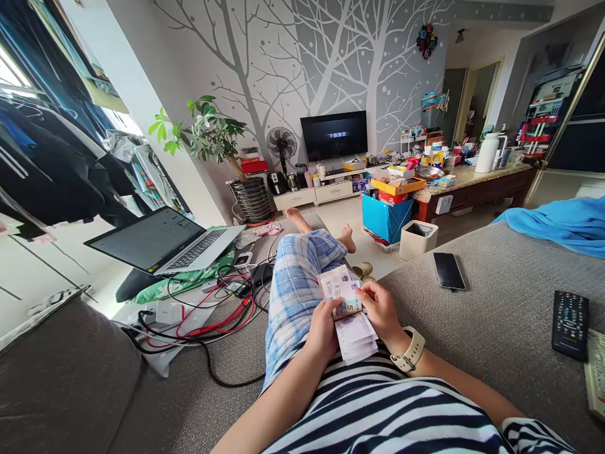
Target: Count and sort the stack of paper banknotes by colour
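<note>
A stack of purple-tinted banknotes point(336, 284) is held above my lap, over blue plaid trousers point(290, 302). My left hand point(324, 329) is closed around the stack's lower left side, with the thumb lying across the notes. At the right edge, the fingers of my right hand point(380, 310) pinch a note. Several fanned notes point(357, 337) hang down below the hands toward the striped shirt point(378, 394). A pale watch point(411, 350) is on the right wrist. How many notes there are cannot be made out.
An open laptop point(155, 236) rests on the sofa at left, beside tangled cables point(236, 309). To the right lie a phone point(449, 271), a black remote point(570, 325) and a blue cloth point(562, 224). A bin point(418, 239) and a cluttered table point(501, 176) stand beyond.
</note>
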A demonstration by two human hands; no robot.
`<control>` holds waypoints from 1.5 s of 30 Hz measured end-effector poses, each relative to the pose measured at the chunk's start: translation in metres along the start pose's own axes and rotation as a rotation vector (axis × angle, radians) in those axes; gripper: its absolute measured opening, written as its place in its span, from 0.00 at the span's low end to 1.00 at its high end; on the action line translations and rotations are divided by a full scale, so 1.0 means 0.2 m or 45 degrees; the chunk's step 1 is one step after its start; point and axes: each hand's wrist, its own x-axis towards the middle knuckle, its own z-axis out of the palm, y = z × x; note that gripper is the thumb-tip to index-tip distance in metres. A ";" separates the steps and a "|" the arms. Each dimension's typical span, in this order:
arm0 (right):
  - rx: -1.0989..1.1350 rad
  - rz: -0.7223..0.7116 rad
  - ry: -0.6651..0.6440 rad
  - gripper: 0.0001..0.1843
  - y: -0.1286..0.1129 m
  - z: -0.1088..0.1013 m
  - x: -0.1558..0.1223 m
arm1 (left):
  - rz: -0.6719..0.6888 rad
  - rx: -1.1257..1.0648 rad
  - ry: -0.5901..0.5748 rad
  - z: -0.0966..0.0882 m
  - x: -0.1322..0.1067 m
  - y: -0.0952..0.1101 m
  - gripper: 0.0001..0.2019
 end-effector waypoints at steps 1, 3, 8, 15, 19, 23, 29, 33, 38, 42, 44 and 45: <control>-0.016 -0.003 -0.004 0.20 0.00 0.00 0.00 | -0.007 -0.005 0.002 0.00 0.00 0.00 0.16; -0.041 -0.012 -0.004 0.20 0.00 0.00 0.00 | -0.029 -0.021 0.016 0.00 0.00 0.00 0.16; -0.049 -0.038 0.000 0.20 -0.02 -0.01 -0.01 | -0.139 -0.099 0.032 0.00 0.02 0.00 0.17; 0.066 -0.054 -0.047 0.16 -0.04 0.00 -0.02 | -0.117 -0.164 -0.019 0.01 0.02 0.00 0.16; 0.072 -0.052 -0.055 0.14 -0.05 0.00 -0.02 | -0.090 -0.165 -0.055 0.02 0.02 0.00 0.15; 0.088 -0.052 -0.060 0.14 -0.05 0.00 -0.02 | -0.093 -0.158 -0.046 0.02 0.02 0.00 0.16; 0.103 -0.065 -0.060 0.12 -0.04 0.00 -0.02 | -0.108 -0.155 -0.038 0.02 0.02 0.00 0.16; 0.104 -0.062 -0.068 0.13 -0.04 0.00 -0.02 | -0.101 -0.158 -0.059 0.01 0.02 -0.01 0.16; 0.113 -0.078 -0.068 0.13 -0.04 0.00 -0.02 | -0.124 -0.153 -0.055 0.00 0.03 -0.01 0.16; 0.115 -0.086 -0.062 0.13 -0.04 0.00 -0.03 | -0.117 -0.152 -0.046 0.00 0.03 -0.01 0.16; 0.112 -0.083 -0.064 0.13 -0.04 0.00 -0.03 | -0.111 -0.154 -0.042 0.00 0.02 -0.01 0.16; 0.112 -0.080 -0.067 0.13 -0.04 0.00 -0.03 | -0.110 -0.153 -0.042 0.00 0.02 -0.01 0.16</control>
